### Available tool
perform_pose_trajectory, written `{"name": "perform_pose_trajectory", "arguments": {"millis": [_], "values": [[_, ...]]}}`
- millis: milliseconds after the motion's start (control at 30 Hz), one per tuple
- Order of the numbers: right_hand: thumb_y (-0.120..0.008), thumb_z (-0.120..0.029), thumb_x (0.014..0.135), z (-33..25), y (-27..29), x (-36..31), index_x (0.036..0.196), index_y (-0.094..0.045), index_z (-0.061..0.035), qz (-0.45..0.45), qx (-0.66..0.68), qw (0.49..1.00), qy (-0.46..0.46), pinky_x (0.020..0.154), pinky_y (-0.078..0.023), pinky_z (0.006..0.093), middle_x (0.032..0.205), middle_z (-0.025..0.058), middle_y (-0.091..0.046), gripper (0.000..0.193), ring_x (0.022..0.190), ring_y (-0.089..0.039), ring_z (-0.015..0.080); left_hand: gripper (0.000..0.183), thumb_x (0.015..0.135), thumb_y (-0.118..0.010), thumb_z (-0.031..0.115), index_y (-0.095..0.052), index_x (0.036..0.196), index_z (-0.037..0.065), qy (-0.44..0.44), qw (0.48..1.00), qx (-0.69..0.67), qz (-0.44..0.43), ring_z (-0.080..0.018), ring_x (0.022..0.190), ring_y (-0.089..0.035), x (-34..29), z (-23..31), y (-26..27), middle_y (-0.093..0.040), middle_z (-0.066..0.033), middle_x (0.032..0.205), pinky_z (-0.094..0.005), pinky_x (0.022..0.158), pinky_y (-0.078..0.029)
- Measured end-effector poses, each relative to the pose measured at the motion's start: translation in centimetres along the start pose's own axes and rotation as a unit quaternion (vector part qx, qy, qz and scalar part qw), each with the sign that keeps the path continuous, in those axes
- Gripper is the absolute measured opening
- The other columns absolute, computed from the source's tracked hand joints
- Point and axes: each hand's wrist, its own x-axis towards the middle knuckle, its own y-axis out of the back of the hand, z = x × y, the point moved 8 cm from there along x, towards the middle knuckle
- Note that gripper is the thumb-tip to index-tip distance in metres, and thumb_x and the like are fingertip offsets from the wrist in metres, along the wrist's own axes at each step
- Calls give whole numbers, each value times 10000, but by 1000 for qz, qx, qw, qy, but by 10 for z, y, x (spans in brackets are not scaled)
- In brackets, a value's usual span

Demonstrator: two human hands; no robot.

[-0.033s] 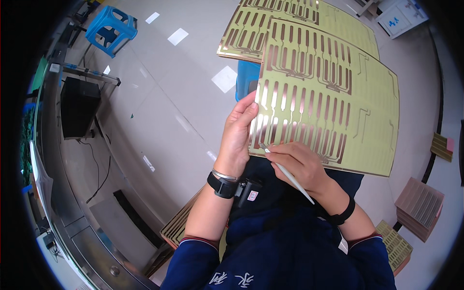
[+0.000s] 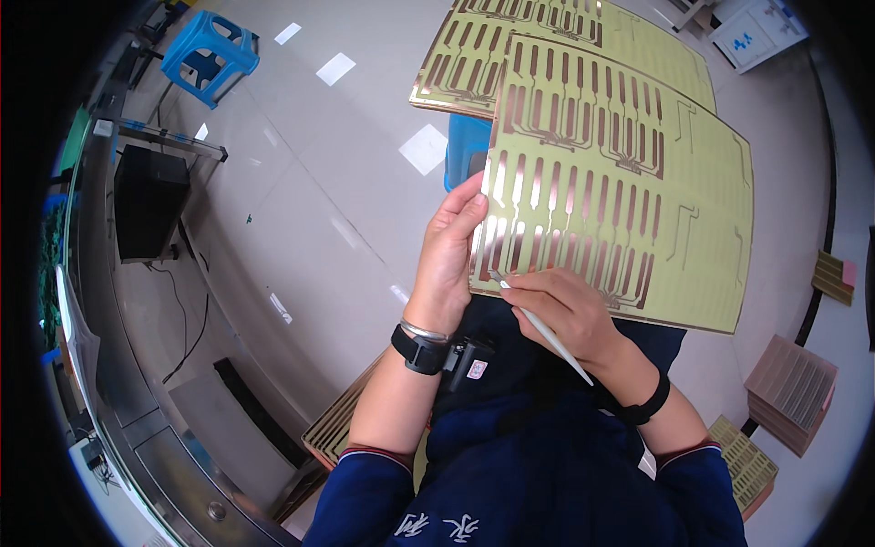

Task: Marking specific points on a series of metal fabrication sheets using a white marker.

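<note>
The right hand's (image 2: 565, 314) fingers pinch a slim pale tool (image 2: 547, 333) like a pen, its handle trailing toward 5 o'clock and its metal tip meeting, or nearly meeting, a copper strip at the 8 o'clock corner of a yellow-green board (image 2: 702, 237) with copper patterns. The left hand (image 2: 448, 242) grips that board's 9 o'clock edge, thumb toward its near face. The work on this corner looks under way; I see no clear mark parting finished strips from untouched ones (glare whitens several of them), so how much is left cannot be told. Taking the board's middle as the clock's centre, its 6 o'clock edge sits above the dark-clad lap, and whether it rests there is hidden. A second patterned board (image 2: 652, 55) lies behind at 11 to 12, partly covered, above a blue stool (image 2: 465, 150); whether the boards touch is unclear. The widest open room is the floor (image 2: 319, 137) at 9 o'clock, bounded by a steel bench (image 2: 164, 438) at 8 and another blue stool (image 2: 205, 50) between 9 and 10. Beyond the right forearm, a pinkish stack (image 2: 791, 383) of panels stands between 4 and 5, narrowing that side.
</note>
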Motion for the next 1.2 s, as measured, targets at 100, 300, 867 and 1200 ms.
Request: {"name": "perform_pose_trajectory", "arguments": {"millis": [100, 300, 867, 1200], "values": [[-746, 43, 684, 0, 0, 0, 979, -660, -46, -3, 3, 1000, 1, 727, -556, 347, 1019, 68, -658, 320, 848, -670, 252, 357, 1001, -581, 138, -561, 1337, 17, -1, 1000, 0, 3, -150, 1098, -639, -1, 0, 1, -653, -92, 1240, -302, 945, -531], [-742, 49, 683, 0, -1, 0, 971, -661, -43, -8, 9, 1000, -2, 732, -554, 356, 1014, 72, -657, 313, 868, -668, 255, 357, 1003, -577, 138, -559, 1338, 19, 1, 1000, 6, 11, -154, 1097, -641, -1, 0, 1, -651, -96, 1244, -304, 949, -531], [-741, 77, 710, -2, -6, -6, 967, -671, -2, 76, -43, 996, -31, 684, -545, 355, 985, 100, -664, 278, 806, -659, 262, 362, 1005, -568, 125, -547, 1350, 18, -4, 999, 29, 17, -147, 1111, -634, -2, -2, 2, -645, -90, 1254, -304, 956, -529], [-754, 77, 677, -1, 0, -6, 928, -675, -41, 67, 0, 997, -35, 705, -552, 365, 959, 67, -667, 288, 799, -668, 241, 356, 1004, -570, 131, -552, 1342, 18, 2, 1000, 6, 18, -155, 1122, -630, -2, -3, 2, -645, -94, 1250, -315, 970, -525]]}}
